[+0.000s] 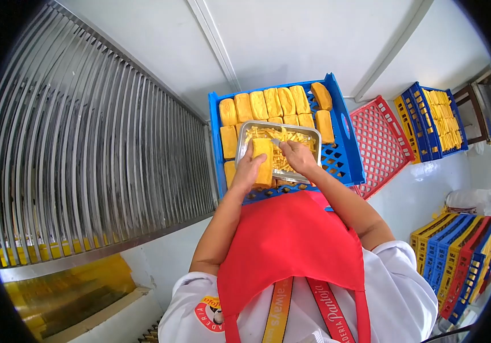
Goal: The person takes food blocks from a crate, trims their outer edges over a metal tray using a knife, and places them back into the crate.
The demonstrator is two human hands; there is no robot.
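My left hand point(246, 170) is wrapped round a golden-yellow bread loaf point(263, 164), held upright over the near left part of a metal tray point(318, 143). Closed on a knife point(276, 142), my right hand point(299, 158) is just right of the loaf; only a bit of blade shows and the handle is hidden in my fingers. Thin yellow bread trimmings point(291, 137) fill the tray. Beneath it, a blue plastic crate point(346, 150) carries several more loaves point(258, 105), set in rows along its far and left sides.
A slatted metal rack point(85, 137) rises close on the left. Right of the blue crate lies a red crate point(380, 146). Farther right stand a crate of bread point(444, 123) and a row of coloured crates point(457, 257). A white wall point(308, 40) is behind.
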